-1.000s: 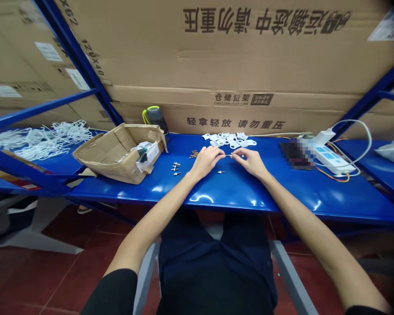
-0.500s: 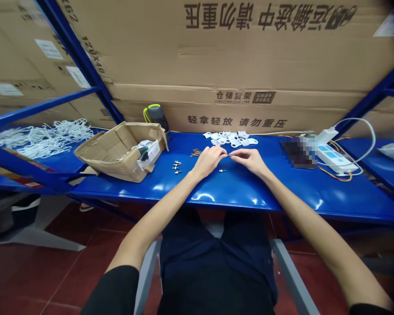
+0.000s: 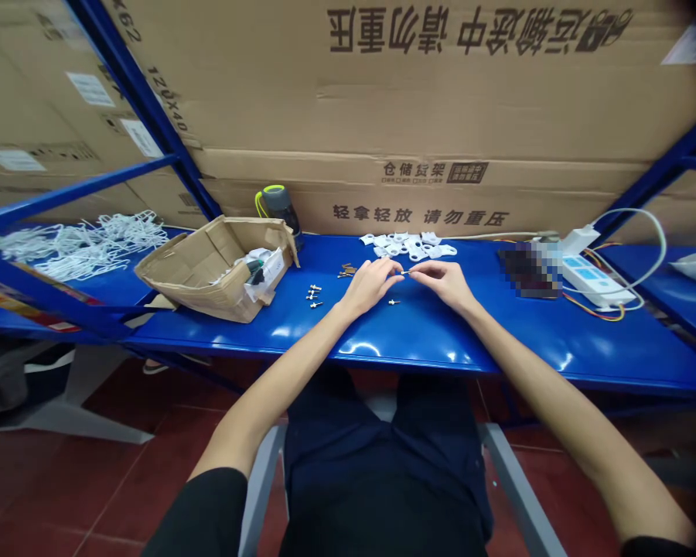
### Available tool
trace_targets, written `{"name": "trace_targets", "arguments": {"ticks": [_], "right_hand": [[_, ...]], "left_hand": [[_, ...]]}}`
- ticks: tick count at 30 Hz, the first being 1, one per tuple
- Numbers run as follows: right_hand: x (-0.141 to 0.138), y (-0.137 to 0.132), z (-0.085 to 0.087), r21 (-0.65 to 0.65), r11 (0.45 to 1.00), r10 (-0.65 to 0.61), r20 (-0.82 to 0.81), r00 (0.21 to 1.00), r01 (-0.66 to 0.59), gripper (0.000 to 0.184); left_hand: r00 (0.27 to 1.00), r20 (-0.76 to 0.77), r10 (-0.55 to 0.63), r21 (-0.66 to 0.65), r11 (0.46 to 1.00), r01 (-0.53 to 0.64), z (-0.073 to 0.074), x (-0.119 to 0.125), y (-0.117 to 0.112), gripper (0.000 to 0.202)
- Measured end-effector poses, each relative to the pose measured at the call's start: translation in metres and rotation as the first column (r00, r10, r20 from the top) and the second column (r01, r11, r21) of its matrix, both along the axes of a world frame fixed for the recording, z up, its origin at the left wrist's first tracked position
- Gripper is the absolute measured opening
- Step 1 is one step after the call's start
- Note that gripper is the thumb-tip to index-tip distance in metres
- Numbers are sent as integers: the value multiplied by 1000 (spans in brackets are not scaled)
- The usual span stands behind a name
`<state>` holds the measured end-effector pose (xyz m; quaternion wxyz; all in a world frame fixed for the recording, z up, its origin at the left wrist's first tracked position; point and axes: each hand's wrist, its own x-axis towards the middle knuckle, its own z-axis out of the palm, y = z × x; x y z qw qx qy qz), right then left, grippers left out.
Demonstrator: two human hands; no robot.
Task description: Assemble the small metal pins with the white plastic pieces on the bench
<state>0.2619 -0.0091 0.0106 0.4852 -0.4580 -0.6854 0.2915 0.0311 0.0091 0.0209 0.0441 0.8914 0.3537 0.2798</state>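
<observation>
My left hand point(image 3: 371, 285) and my right hand point(image 3: 444, 283) meet over the blue steel bench top point(image 3: 301, 333). A small metal screw point(image 3: 406, 272) is pinched between the fingertips of both hands. A similar screw point(image 3: 393, 302) lies just below them. Several more metal screws point(image 3: 312, 296) sit to the left of my left hand, near a little heap of brass-coloured parts point(image 3: 346, 271). Beyond my fingers lies a pile of white plastic clips point(image 3: 407, 247).
An open cardboard tray point(image 3: 212, 271) holding bagged parts stands at the left, and a bundle of white cords point(image 3: 75, 246) lies beyond it. A drink bottle point(image 3: 277, 210) stands at the back. At the right are a blurred phone point(image 3: 527, 271) and a wired power strip point(image 3: 592, 280).
The view has drifted slightly. Both hands remain together at the small screw, with only slight shifts of the fingers.
</observation>
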Motion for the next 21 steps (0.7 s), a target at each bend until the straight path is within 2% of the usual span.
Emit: {"name": "trace_targets", "arguments": {"ticks": [9,15,21], "right_hand": [[2,4,-5,-45,998,37,37,999,-36,37],[3,6,-8,-85,996,7,9,1000,-6,40],[3,4,-7,-97,994,48,-15,999,-49,40]], "left_hand": [[998,53,25,-17,1000,-24,-5,-2,2,25],[999,-6,31,3,1000,-31,-7,-3,4,24],[1000,12,20,19,1000,-21,-8,-3,5,25]]}}
